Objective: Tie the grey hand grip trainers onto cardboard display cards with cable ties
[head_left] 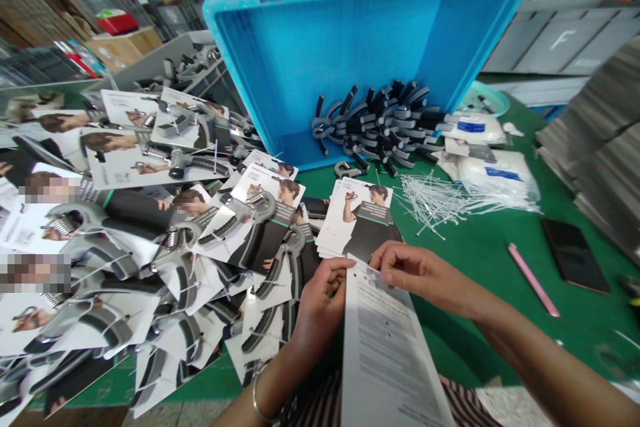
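Observation:
A white printed card (383,353) with small punched holes and lines of text stands tilted in front of me, its near end by my lap. My left hand (323,297) pinches its upper left edge. At the upper right edge, my right hand (417,273) is closed with thumb and fingertips against the card; whether a thin tie is also between them I cannot make out. Just beyond lies a stack of picture cards (357,210). Left of my hands spreads a pile of hand grippers (255,240) fastened to cards with white ties.
Behind, a blue crate (320,40) lies on its side with loose hand grippers (380,120) in it. To the right are white cable ties (433,200), plastic bags (500,177), a pink pen-like stick (533,280) and a dark phone (575,253) on the green table (480,250).

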The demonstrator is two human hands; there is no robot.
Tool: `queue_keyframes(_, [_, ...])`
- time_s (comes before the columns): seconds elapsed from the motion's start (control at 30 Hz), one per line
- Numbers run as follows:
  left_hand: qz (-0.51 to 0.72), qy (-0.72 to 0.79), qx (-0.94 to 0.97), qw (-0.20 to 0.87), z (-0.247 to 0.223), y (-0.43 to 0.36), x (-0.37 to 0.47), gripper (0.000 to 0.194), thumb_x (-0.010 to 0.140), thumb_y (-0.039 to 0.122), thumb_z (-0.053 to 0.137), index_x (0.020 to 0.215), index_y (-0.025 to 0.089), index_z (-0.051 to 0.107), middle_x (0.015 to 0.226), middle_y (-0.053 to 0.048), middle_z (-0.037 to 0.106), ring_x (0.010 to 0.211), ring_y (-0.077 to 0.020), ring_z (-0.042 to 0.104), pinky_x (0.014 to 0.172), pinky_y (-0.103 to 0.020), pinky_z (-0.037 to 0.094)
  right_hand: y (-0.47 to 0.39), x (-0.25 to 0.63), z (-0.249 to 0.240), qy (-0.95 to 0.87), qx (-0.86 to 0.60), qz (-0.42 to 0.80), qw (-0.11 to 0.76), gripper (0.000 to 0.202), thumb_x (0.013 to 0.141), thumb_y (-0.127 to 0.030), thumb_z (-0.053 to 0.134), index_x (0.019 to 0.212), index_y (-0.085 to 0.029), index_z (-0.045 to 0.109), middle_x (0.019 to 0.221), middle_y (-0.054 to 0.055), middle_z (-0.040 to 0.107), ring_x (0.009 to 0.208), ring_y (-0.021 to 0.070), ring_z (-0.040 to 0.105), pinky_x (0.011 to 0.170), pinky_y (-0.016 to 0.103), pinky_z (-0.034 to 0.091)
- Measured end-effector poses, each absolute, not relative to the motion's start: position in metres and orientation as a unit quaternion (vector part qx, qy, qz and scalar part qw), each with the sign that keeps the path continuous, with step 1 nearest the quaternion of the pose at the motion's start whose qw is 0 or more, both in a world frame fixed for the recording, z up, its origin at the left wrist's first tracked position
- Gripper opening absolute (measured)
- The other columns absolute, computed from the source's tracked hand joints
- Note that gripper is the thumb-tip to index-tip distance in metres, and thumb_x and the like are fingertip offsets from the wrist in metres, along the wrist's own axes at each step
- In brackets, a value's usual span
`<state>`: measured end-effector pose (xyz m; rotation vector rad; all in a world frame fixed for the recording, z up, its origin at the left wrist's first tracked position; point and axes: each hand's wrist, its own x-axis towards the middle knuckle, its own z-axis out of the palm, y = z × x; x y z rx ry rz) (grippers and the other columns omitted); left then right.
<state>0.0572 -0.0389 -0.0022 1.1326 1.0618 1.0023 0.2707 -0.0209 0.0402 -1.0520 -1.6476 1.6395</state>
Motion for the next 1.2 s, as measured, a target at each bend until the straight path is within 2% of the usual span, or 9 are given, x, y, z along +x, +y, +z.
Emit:
queue_keyframes(0.2, [0.429, 0.458, 0.487, 0.608, -0.001, -0.038, 0.059, 0.019, 0.084, 0.018, 0.062, 0.103, 0.019, 0.06, 0.089, -0.004, 0.072, 0.081, -0.0147, 0.069, 0.074, -0.022, 0.051, -0.015, 0.276, 0.046, -0.632, -0.365, 0.642, 0.234, 0.024, 0.094, -0.037, 0.057, 0.082, -0.017, 0.059, 0.108, 0.006, 0.059, 0.096, 0.0176, 0.055, 0.084, 0.03, 0.042])
queue_keyframes(0.4, [0.422, 0.468, 0.493, 0.599, 0.0, -0.039, 0.058, 0.02, 0.084, 0.018, 0.062, 0.103, 0.019, 0.06, 0.089, -0.004, 0.072, 0.08, -0.0147, 0.069, 0.073, -0.022, 0.051, -0.012, 0.275, 0.047, -0.629, -0.347, 0.661, 0.216, 0.024, 0.093, -0.037, 0.057, 0.08, -0.017, 0.057, 0.11, 0.007, 0.06, 0.099, 0.0192, 0.055, 0.088, 0.034, 0.041])
queue_keyframes(0.83, [0.415, 0.463, 0.514, 0.591, -0.003, -0.039, 0.06, 0.019, 0.086, 0.017, 0.06, 0.104, 0.02, 0.061, 0.09, -0.004, 0.072, 0.082, -0.0145, 0.069, 0.076, -0.023, 0.051, -0.01, 0.275, 0.045, -0.6, -0.329, 0.693, 0.226, 0.025, 0.088, -0.033, 0.061, 0.072, -0.017, 0.051, 0.103, 0.006, 0.059, 0.095, 0.0187, 0.054, 0.084, 0.033, 0.041])
queue_keyframes(1.07, [0.413, 0.464, 0.506, 0.598, -0.002, -0.04, 0.061, 0.02, 0.085, 0.019, 0.062, 0.105, 0.019, 0.061, 0.09, -0.005, 0.072, 0.08, -0.0158, 0.069, 0.074, -0.024, 0.051, 0.001, 0.274, 0.043, -0.535, -0.337, 0.746, 0.208, 0.018, 0.083, -0.025, 0.063, 0.072, -0.015, 0.053, 0.105, 0.006, 0.062, 0.08, 0.0137, 0.055, 0.075, 0.03, 0.045])
queue_keyframes(1.2, [0.412, 0.463, 0.507, 0.599, -0.003, -0.039, 0.06, 0.017, 0.085, 0.019, 0.061, 0.103, 0.019, 0.061, 0.088, -0.005, 0.072, 0.079, -0.0154, 0.069, 0.073, -0.023, 0.051, 0.007, 0.271, 0.038, -0.52, -0.336, 0.756, 0.212, 0.015, 0.082, -0.025, 0.064, 0.075, -0.015, 0.055, 0.098, 0.006, 0.064, 0.076, 0.0126, 0.056, 0.071, 0.028, 0.047])
